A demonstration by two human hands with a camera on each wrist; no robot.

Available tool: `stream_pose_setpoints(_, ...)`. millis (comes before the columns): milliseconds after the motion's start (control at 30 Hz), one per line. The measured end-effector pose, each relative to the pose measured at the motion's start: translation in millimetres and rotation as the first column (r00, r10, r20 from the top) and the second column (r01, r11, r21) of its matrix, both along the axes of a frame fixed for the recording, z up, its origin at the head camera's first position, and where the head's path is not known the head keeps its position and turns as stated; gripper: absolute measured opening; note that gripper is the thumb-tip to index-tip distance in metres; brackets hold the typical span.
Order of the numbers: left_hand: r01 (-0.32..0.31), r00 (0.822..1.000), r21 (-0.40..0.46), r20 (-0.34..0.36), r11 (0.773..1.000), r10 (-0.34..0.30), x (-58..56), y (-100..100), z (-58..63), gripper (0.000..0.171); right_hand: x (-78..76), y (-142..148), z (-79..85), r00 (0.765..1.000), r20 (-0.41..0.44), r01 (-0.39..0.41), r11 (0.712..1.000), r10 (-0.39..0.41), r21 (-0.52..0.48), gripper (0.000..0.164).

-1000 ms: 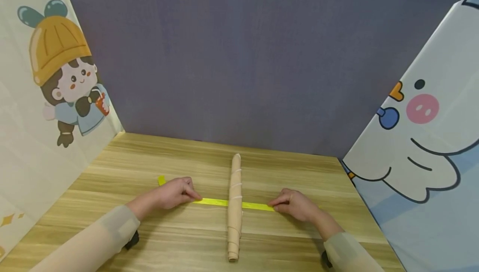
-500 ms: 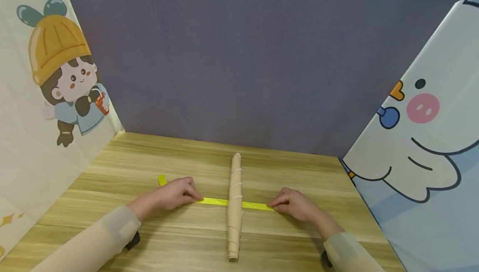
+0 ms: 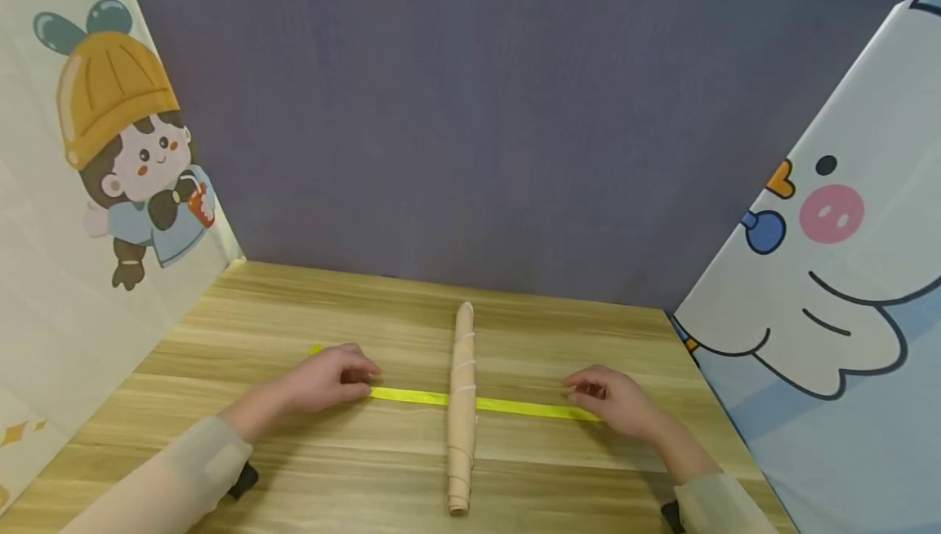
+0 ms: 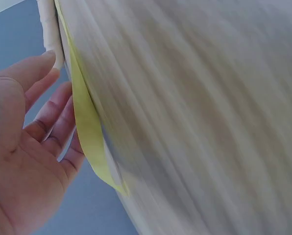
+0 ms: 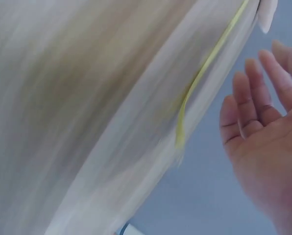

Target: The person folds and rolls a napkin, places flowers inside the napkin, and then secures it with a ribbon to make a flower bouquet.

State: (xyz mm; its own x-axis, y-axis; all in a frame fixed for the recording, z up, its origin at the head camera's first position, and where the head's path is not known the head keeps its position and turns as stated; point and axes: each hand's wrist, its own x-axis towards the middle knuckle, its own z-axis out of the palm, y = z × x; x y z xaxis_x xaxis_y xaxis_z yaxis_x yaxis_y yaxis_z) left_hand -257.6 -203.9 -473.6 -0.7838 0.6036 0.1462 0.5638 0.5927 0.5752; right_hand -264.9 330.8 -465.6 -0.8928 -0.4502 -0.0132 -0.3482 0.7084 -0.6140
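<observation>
A beige rolled bundle (image 3: 461, 420), with thin pale edges spiralling round it, lies lengthwise at mid-table. Under it a yellow ribbon (image 3: 525, 408) runs crosswise to both sides. My left hand (image 3: 323, 379) is beside the ribbon's left stretch, thumb and fingers parted; in the left wrist view the ribbon (image 4: 87, 122) hangs slack past the fingertips, unpinched. Close above the ribbon's right end, my right hand (image 3: 621, 403) has its fingers loosely bent and holds nothing. The right wrist view shows the ribbon (image 5: 200, 73) apart from that hand.
The wooden table (image 3: 353, 469) meets a dark grey-blue backdrop (image 3: 456, 126) at its far edge. Printed cartoon panels stand to the left (image 3: 44, 289) and right (image 3: 867, 420). A black strap piece (image 3: 244, 481) shows under the left sleeve.
Both hands, which pinched the ribbon, have let it go and moved outward from the roll. More of the ribbon's right end now shows. The roll has stayed in place.
</observation>
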Motion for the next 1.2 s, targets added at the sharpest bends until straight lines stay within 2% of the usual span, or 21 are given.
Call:
stream_pose_setpoints(300,-0.032,0.999,-0.067,-0.005,0.997,0.032,2.6,-2,6.2,0.035,2.0,27,6.5,0.995,-0.052,0.084,0.993,-0.08,0.081,0.023)
stream_pose_setpoints(367,-0.035,0.999,-0.078,-0.006,0.996,0.034,2.6,-1,7.2,0.035,1.7,28,6.2,0.996,-0.058,0.073,0.993,-0.068,0.087,0.022)
stream_pose_setpoints(633,-0.018,0.999,-0.085,0.025,0.996,0.02,0.6,8,6.3,0.034,3.1,25,-1.1,1.0,0.017,0.014,0.995,-0.016,0.099,0.021)
stream_pose_setpoints(867,0.009,0.997,-0.052,0.083,0.999,-0.005,-1.5,11,3.8,0.027,0.2,22,-10.5,0.999,0.01,-0.052,0.996,0.052,0.076,0.027)
stream_pose_setpoints(1200,-0.007,0.996,-0.068,0.092,0.998,0.013,-3.1,10,3.6,0.024,-0.5,21,-19.1,1.0,-0.012,-0.025,0.999,0.026,0.033,0.013)
